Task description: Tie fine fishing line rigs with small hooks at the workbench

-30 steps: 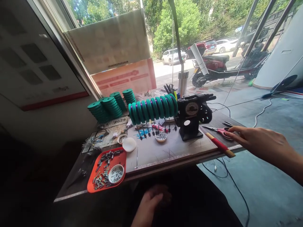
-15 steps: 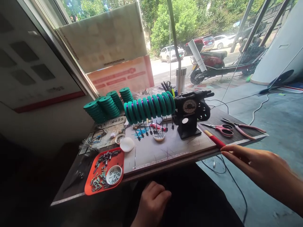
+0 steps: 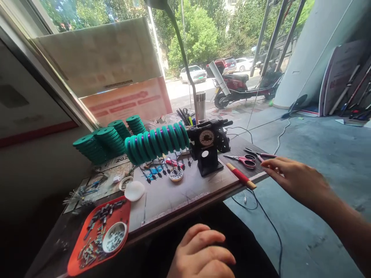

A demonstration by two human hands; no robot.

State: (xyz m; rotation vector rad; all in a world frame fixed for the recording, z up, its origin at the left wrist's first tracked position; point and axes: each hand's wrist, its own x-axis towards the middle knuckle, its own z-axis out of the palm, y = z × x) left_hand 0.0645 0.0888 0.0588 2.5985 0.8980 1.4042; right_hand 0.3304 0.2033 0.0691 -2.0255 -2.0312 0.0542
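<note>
My right hand [image 3: 301,179] is at the table's right corner. Its thumb and fingers close on a handle of the pink-handled pliers [image 3: 267,155], partly covering it. Beside them lie scissors [image 3: 247,161] with pink and black grips. A red-wrapped stick [image 3: 241,176] with pale ends rests across the table's front edge, left of that hand. My left hand [image 3: 204,255] hovers over my lap, fingers loosely bent and apart, holding nothing. Beyond it, a row of green spools [image 3: 158,143] sits on a black winding device [image 3: 207,150] with a dial; small dark weights hang below the spools.
At the left front, an orange tray [image 3: 123,210] holds metal parts and a white bowl [image 3: 123,239] of small pieces. A white lid [image 3: 135,191] and a dish of beads [image 3: 176,174] lie nearby. Stacked green spools [image 3: 106,141] stand at the back left. A cable [image 3: 269,222] trails on the floor.
My right hand has left the red-wrapped stick, now lying on the table edge, and moved to the pliers. My left hand has risen and its fingers have loosened. The view has turned right.
</note>
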